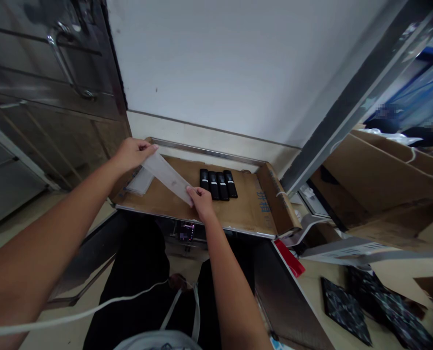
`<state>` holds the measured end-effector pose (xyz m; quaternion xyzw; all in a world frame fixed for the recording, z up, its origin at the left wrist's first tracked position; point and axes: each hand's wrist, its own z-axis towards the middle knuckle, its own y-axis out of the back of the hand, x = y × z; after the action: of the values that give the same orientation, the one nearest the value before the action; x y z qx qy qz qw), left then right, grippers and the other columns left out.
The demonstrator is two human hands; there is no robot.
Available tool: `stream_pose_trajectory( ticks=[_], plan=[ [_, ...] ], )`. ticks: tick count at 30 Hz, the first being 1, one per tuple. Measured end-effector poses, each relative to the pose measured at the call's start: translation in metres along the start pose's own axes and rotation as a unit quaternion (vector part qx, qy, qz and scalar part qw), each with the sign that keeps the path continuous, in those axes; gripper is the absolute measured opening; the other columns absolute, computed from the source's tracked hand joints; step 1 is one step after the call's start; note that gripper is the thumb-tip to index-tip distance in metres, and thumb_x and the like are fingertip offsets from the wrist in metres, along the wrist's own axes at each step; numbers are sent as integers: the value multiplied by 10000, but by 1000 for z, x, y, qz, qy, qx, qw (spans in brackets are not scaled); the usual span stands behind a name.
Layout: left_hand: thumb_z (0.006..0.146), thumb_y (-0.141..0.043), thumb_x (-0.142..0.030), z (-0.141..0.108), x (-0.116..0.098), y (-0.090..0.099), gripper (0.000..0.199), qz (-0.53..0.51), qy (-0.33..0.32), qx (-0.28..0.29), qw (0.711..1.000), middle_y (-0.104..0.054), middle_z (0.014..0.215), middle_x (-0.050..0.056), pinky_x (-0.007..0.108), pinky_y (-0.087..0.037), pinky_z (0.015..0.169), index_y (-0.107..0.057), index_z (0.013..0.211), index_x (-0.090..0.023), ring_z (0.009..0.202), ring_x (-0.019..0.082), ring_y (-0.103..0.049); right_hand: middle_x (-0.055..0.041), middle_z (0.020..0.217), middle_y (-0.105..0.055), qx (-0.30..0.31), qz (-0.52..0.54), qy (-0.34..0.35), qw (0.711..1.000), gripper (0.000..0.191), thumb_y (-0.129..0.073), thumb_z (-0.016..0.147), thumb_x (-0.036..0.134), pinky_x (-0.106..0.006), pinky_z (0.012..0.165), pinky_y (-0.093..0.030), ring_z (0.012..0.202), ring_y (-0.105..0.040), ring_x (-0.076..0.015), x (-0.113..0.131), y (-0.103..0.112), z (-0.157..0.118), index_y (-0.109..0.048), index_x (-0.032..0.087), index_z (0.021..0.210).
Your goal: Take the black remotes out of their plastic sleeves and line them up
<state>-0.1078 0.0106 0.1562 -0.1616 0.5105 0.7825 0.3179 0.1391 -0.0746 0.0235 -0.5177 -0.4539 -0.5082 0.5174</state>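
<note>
My left hand (134,154) pinches the far end of a long, clear plastic sleeve (167,177), and my right hand (200,203) holds its near end. The sleeve is stretched diagonally above a cardboard-covered workbench (231,214). Just right of my right hand, several black remote controls (216,184) lie side by side, upright in the picture and not touching the sleeve. Under my left hand, a flat pile of clear plastic sleeves (139,182) rests on the cardboard, partly hidden by the held sleeve.
A folded cardboard flap (276,199) stands at the bench's right end, with large cardboard boxes (380,180) beyond it. A white wall (201,63) rises behind the bench, and a metal cabinet door (48,63) stands left. Dark patterned panels (345,308) lie lower right.
</note>
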Motion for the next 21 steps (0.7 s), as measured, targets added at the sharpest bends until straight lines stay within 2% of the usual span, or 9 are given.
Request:
stream_pose_trajectory(
  ticks=[5, 7, 11, 12, 14, 15, 18, 20, 21],
  plan=[
    [861, -636, -504, 5, 7, 10, 375, 34, 6, -3, 999, -590, 614, -18, 251, -311, 598, -757, 824, -151, 654, 152, -499, 54, 507, -510, -13, 21, -11, 1000, 386, -694, 751, 567, -233, 389, -320, 405, -416, -98, 0, 3, -4, -626, 190, 708],
    [892, -625, -459, 4, 2, 18, 366, 37, 13, -27, 999, -605, 679, -28, 230, -313, 622, -754, 916, -117, 694, 131, -502, 57, 519, -501, -50, 32, -26, 998, 368, -665, 772, 550, -229, 367, -301, 386, -404, -91, -1, 3, -7, -629, 186, 737],
    [943, -552, -378, -26, -33, 29, 346, -42, 39, -134, 989, -636, 752, -15, 231, -351, 642, -735, 970, -85, 689, 117, -508, 50, 555, -514, -174, 83, -79, 978, 257, -564, 852, 433, -229, 383, -341, 410, -434, -98, -1, -8, -3, -596, 191, 769],
    [935, -551, -365, -41, -48, 30, 332, -75, 34, -125, 989, -636, 735, -9, 237, -363, 635, -737, 940, -90, 673, 120, -511, 44, 565, -523, -188, 95, -92, 973, 236, -536, 871, 395, -229, 395, -358, 422, -444, -99, -1, -15, 0, -582, 192, 759],
    [898, -572, -350, -81, -83, 31, 290, -160, 12, -43, 986, -614, 646, -12, 251, -384, 597, -730, 804, -126, 608, 123, -498, 31, 584, -543, -187, 116, -109, 969, 220, -485, 900, 321, -230, 425, -390, 445, -460, -98, 1, -35, 10, -558, 189, 740],
    [876, -593, -354, -103, -102, 31, 269, -203, -3, 40, 978, -607, 609, -15, 262, -396, 569, -725, 746, -160, 573, 127, -501, 25, 593, -555, -180, 126, -116, 969, 216, -464, 908, 288, -231, 441, -407, 454, -468, -98, 2, -49, 16, -552, 187, 739],
    [852, -612, -437, -174, -148, 36, 311, -309, -36, 228, 923, -589, 546, -20, 301, -404, 463, -687, 595, -278, 485, 144, -521, -7, 690, -636, -141, 145, -122, 972, 187, -417, 929, 226, -237, 506, -469, 502, -531, -101, 5, -97, 36, -552, 182, 807],
    [699, -751, -471, -219, -167, 40, 96, -344, -53, 295, 890, -565, 520, -37, 334, -413, 412, -710, 631, -417, 484, 180, -557, -21, 731, -664, -117, 143, -153, 971, 181, -379, 959, 218, -238, 511, -484, 505, -559, -103, 5, -130, 45, -531, 192, 864],
    [624, -800, -473, -240, -172, 41, 102, -354, -57, 313, 880, -559, 519, -47, 349, -413, 393, -706, 657, -498, 498, 201, -581, -26, 754, -675, -96, 136, -163, 972, 168, -374, 977, 232, -233, 503, -481, 499, -564, -101, 4, -144, 47, -524, 196, 908]
  ],
)
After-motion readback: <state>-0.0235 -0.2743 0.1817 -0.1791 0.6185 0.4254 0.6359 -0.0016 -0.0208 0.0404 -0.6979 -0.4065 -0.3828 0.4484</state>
